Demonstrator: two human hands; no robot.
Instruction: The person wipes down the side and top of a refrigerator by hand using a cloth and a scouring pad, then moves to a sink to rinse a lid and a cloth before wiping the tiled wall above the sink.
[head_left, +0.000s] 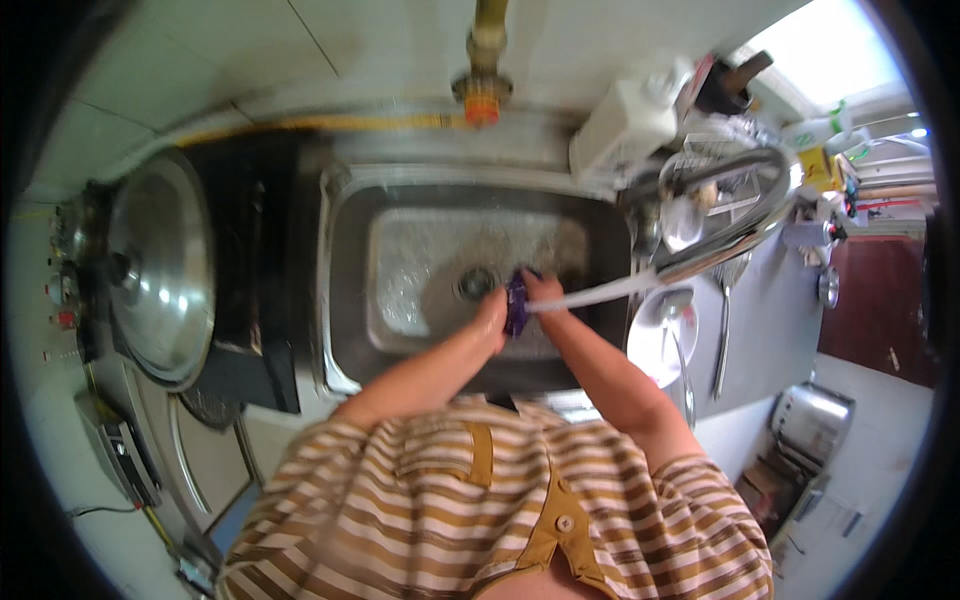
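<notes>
A wet purple cloth is bunched between my two hands, low over the stainless steel sink. My left hand grips it from the left side and my right hand grips it from the right. From the chrome faucet at the right, a stream of water runs onto the cloth and my right hand. The drain shows just left of my hands, with some water and suds in the left part of the basin. My fingertips are partly hidden by the cloth.
A white pump bottle stands behind the sink's right corner. On the right counter are a white bowl with a ladle and a slotted turner. A large metal lid sits at the left; a yellow pipe is ahead.
</notes>
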